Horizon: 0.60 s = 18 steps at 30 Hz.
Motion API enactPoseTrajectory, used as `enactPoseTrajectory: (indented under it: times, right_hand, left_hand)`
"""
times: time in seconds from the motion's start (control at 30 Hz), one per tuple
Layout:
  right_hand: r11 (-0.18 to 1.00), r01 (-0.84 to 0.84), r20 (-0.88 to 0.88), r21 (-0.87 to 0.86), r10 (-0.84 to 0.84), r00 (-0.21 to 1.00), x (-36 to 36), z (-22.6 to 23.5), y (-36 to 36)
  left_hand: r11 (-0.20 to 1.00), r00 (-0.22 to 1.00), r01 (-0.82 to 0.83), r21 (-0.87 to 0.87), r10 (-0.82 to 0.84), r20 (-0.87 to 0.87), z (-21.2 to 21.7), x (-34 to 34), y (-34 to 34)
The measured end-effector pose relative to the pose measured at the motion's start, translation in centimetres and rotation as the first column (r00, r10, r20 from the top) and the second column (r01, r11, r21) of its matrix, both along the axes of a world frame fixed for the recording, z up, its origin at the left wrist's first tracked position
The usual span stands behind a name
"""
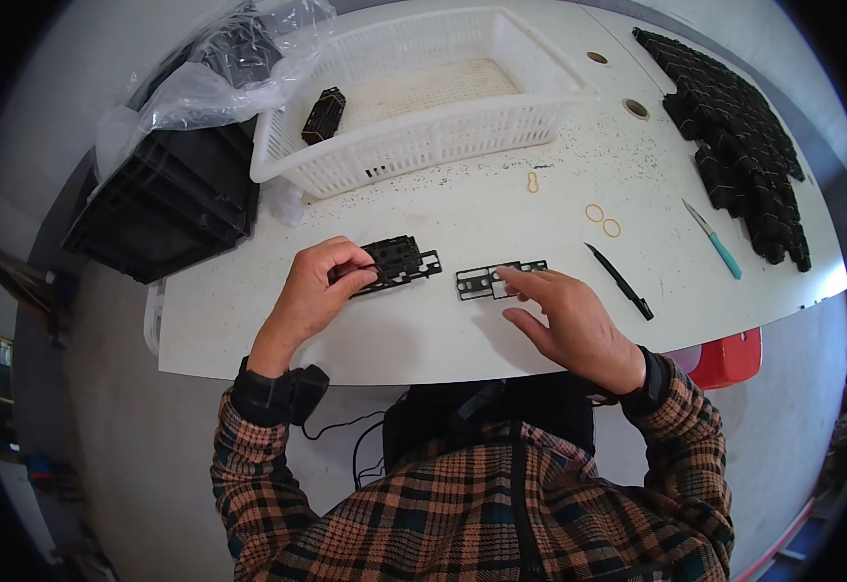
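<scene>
My left hand (319, 291) is closed on a few overlapping flat black plastic frames (399, 260) with cut-out holes and slots, fingertips and thumb at their left end. To the right, another black plastic frame (479, 283) lies flat on the white table. Over its right part reaches my right hand (569, 318), its fingers stretched out and the thumb held apart. The index fingertip is at the frame; whether it presses on it I cannot tell.
A white plastic basket (423, 145) at the back holds a banded black bundle (324, 115). Left stands a black crate (166, 199) under clear plastic film (205, 97). Rubber bands (594, 212), a black pen (621, 281), a teal-handled knife (715, 242) and stacked black bundles (734, 136) lie right.
</scene>
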State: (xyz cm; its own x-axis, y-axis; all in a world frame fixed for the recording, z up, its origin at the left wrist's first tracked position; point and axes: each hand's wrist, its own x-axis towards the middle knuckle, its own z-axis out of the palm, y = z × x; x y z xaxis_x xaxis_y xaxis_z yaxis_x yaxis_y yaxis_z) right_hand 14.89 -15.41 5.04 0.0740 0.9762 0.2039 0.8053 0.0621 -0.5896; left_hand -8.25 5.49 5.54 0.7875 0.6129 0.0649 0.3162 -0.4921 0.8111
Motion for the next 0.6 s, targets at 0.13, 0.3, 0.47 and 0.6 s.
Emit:
enactPoseTrajectory:
  times: [0.13,0.3,0.47,0.6]
  right_hand:
    - [0.999,0.035,-0.303,0.027,-0.025,0.953,-0.1,0.1,0.5]
    - [0.999,0.012,-0.623,-0.041,-0.035,0.782,0.7,-1.7,0.4]
    - [0.986,0.099,-0.712,-0.134,-0.165,0.682,1.5,-1.4,-0.9]
    - [0.973,0.171,-0.749,-0.157,-0.23,0.621,2.9,-1.8,-1.4]
  left_hand:
    - [0.978,0.986,0.075,-0.193,-0.044,0.16,-0.2,1.3,-2.3]
    - [0.945,0.974,0.129,-0.301,-0.064,0.215,-1.1,3.2,-4.8]
    - [0.857,0.973,0.206,-0.472,-0.126,0.194,-2.8,6.3,-5.7]
    - [0.77,0.976,0.187,-0.61,-0.077,0.202,-3.4,8.3,-6.5]
